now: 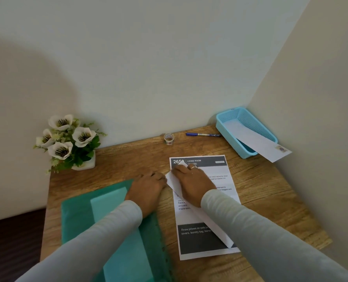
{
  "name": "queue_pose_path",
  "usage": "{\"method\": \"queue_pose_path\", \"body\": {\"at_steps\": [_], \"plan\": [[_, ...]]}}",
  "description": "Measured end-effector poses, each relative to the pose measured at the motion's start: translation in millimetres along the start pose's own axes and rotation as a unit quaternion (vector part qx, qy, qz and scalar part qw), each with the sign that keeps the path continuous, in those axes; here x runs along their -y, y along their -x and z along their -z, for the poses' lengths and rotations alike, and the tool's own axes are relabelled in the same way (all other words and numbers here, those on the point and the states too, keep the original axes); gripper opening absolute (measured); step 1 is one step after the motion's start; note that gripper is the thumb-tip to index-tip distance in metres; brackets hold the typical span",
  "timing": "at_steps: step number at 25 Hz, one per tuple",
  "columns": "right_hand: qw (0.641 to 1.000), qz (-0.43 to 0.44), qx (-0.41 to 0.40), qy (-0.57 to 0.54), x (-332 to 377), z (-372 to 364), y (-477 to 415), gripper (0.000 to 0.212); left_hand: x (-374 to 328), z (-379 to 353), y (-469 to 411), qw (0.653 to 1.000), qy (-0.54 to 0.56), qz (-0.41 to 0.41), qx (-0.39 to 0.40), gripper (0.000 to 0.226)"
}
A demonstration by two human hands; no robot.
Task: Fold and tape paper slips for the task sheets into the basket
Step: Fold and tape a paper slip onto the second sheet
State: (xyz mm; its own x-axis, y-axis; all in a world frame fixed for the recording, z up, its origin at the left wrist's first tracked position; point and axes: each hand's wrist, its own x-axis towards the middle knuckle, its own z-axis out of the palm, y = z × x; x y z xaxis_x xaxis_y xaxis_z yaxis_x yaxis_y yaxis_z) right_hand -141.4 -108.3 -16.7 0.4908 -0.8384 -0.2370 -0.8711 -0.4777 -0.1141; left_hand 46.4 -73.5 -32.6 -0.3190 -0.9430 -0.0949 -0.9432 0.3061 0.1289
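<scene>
So, progress check: I'd call this early-to-middle; one slip [256, 141] is already in the basket [226, 121] at the back right corner, folded into a long strip with a bit of patterned tape on the end, and it hangs out over the near rim rather than lying fully inside; that's one done as far as I can see.

The second strip [211, 220] is mid-fold; it lies diagonally across the printed sheet [201, 239] in the middle of the table [271, 190], already narrowed to a long band. The right hand [191, 182] lies flat on its upper end, fingers fairly straight, pressing it down, not gripping anything. The left hand [148, 184] sits palm-down just beside it at the strip's left edge; its fingertips are tucked out of sight, so I can't tell if it's pinching the paper or only steadying it.

What's left, my guess: finish the crease, tape it, drop it in the basket; the tape roll [168, 138] stands by the back wall, well apart from both hands, so taping on this one hasn't begun. The sheet underneath looks unfolded too; a green folder [81, 212] on the left may hold more, but I can't see inside it.
</scene>
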Motion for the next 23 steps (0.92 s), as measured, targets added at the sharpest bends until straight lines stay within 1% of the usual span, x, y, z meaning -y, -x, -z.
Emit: {"method": "queue_pose_path", "body": {"at_steps": [1, 3, 5, 9, 10, 12, 14, 15, 18, 23], "plan": [[1.0, -0.026, 0.01, -0.005, -8, 5, -5, 0.068, 0, 0, -1, 1.0, 0.001, -0.001, 0.0, 0.043], [0.998, -0.058, 0.022, -0.002, -15, 15, -13, 0.069, 0, 1, -2, 1.0, 0.004, 0.005, 0.001, 0.043], [0.998, -0.057, 0.024, 0.004, -5, 16, -14, 0.068, -1, 3, -2, 1.0, 0.01, 0.014, 0.001, 0.043], [0.999, 0.007, 0.017, 0.043, 15, 2, 1, 0.064, -4, 6, -2, 0.999, 0.024, 0.015, -0.021, 0.04], [0.999, 0.004, 0.008, 0.039, 10, 3, 1, 0.065, -4, 6, -3, 0.999, 0.025, 0.014, -0.021, 0.04], [0.999, -0.039, -0.001, 0.024, -3, 9, -3, 0.07, -4, 7, -2, 0.999, 0.026, 0.018, -0.013, 0.039], [0.997, -0.08, 0.009, 0.01, -10, 13, -5, 0.075, -5, 9, -2, 0.999, 0.032, 0.031, -0.012, 0.038], [0.996, -0.087, 0.013, 0.005, -11, 13, -4, 0.075, -8, 11, -3, 0.998, 0.041, 0.038, -0.013, 0.038], [0.997, -0.08, 0.009, 0.0, -11, 10, -5, 0.074, -21, 16, -17, 0.998, 0.054, 0.038, -0.015, 0.042], [0.996, -0.082, 0.022, -0.014, -15, 10, -5, 0.075, -27, 17, -29, 1.0, 0.016, 0.017, 0.004, 0.044]]}}
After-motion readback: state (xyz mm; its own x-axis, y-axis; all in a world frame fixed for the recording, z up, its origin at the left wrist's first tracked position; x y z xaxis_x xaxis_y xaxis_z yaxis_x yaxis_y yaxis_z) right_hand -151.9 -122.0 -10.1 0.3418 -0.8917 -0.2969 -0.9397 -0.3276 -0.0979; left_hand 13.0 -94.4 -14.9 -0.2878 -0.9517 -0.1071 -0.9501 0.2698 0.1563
